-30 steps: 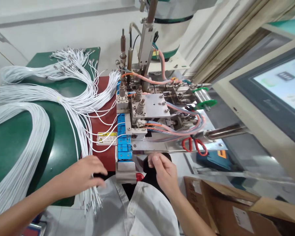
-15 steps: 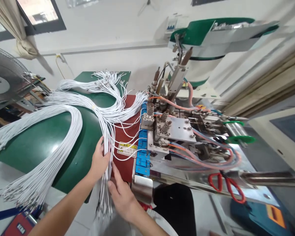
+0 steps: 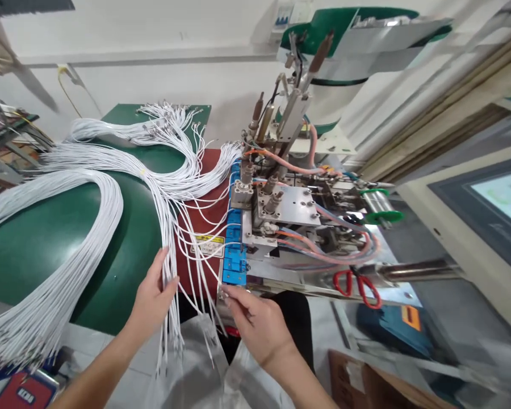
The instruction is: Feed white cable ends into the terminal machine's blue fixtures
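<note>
A tied bundle of white wires (image 3: 167, 227) hangs over the near table edge, its loose ends fanned out below. My left hand (image 3: 153, 292) is wrapped round the hanging strands, thumb in front and fingers partly hidden behind them. To its right, my right hand (image 3: 259, 324) pinches the end of one white wire, just below the blue clamp strip (image 3: 235, 271). Several wires run from the bundle into that strip, along the edge of a metal machine (image 3: 287, 207). A second bundle of white wires (image 3: 97, 238) lies bent across the green table mat (image 3: 138, 227).
Red-handled scissors (image 3: 357, 288) lie at the machine's front edge. A green-rimmed spool (image 3: 381, 207) sits on its right side, with a screen (image 3: 494, 199) beyond. A yellow warning label (image 3: 208, 245) is on the red board (image 3: 191, 267). Behind stands a green-and-grey bowl feeder (image 3: 344, 57).
My right hand has moved away from the bundle to the right, drawing out a wire end towards the blue strip. My left hand stays on the bundle. The view has shifted right.
</note>
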Demonstrator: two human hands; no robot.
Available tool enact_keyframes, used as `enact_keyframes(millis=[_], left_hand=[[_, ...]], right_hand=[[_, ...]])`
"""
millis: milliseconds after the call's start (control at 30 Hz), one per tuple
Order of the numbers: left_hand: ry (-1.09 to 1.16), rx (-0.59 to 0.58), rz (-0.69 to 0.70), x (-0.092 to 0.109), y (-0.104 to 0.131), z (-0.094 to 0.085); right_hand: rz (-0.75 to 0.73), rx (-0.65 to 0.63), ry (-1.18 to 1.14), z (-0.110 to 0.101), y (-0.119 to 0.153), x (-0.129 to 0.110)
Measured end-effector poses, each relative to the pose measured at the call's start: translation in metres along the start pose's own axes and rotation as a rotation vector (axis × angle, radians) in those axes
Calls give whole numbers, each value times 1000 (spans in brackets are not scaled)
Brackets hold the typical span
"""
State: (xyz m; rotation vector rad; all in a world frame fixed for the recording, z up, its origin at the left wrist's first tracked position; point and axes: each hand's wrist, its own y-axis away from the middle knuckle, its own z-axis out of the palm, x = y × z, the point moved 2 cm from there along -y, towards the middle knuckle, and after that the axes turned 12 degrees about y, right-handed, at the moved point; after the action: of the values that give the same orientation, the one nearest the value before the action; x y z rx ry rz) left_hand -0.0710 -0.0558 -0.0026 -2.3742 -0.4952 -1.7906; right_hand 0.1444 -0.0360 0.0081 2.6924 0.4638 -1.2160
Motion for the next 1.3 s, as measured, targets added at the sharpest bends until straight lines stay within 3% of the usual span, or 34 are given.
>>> enact_keyframes(millis=[67,133,200,267,333,433,567,733,800,933,1200,1300], left_hand=[[-303,9,186,1,9,-4],[-471,-21,466,7,14,1],[-540,-181,727,13,15,14],[-595,-409,869,18,12,28],[-671,-585,877,22,6,39],[-782,-749,806,27,-2,44],[-827,-887,777,37,-11,45],[-676,-1012,714,53,-23,58],[-593,-979,629,59,-27,64],[-421,-755,518,62,-31,77],[-282,-583,506,51,-23,97],[-292,-464,555,46,-20,99]], right_hand=[[22,74,27,-7,5,4],[53,103,-2,-10,8,8],[54,87,-60,-13,10,11],[64,62,-115,-16,10,14],[110,56,-166,-20,12,19],[190,79,-238,-23,17,30],[236,111,-250,-23,23,43],[258,117,-283,-23,23,45],[263,132,-318,-24,22,43],[221,211,-347,-25,16,39],[133,372,-216,-27,-14,23],[104,389,-188,-29,-20,19]])
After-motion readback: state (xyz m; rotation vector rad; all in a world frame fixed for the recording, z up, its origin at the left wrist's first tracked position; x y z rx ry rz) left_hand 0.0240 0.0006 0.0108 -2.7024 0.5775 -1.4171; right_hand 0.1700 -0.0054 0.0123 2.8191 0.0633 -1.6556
